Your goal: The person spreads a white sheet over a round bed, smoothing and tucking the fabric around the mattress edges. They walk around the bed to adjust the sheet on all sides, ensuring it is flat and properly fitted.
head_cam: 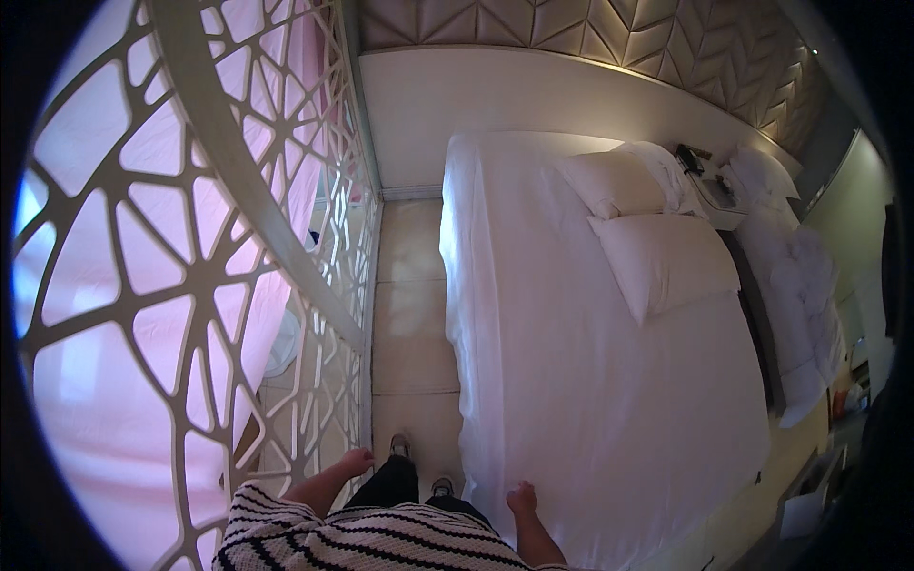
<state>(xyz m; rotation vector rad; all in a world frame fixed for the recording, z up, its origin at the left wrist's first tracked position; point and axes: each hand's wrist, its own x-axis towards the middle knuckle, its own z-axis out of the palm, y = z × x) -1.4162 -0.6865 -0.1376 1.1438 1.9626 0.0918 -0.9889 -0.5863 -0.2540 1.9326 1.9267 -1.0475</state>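
My left hand (355, 462) hangs at my side, close to the lattice partition (200, 275). I see nothing in it, and its fingers are hard to make out. Over the near left part of the bed, my right hand (523, 496) shows curled fingers with nothing visible in them. A smooth white sheet (571, 400) covers the bed and drapes over its left side. Two white pillows, a nearer one (671, 260) and a farther one (621, 182), lie at its upper right; they overlap.
A tiled floor strip (418, 314) runs between partition and bed, with my feet on it. Pink curtains (86, 400) hang behind the lattice. A nightstand (721, 189) holding a telephone (690, 160) separates this bed from a second bed with rumpled white bedding (792, 285).
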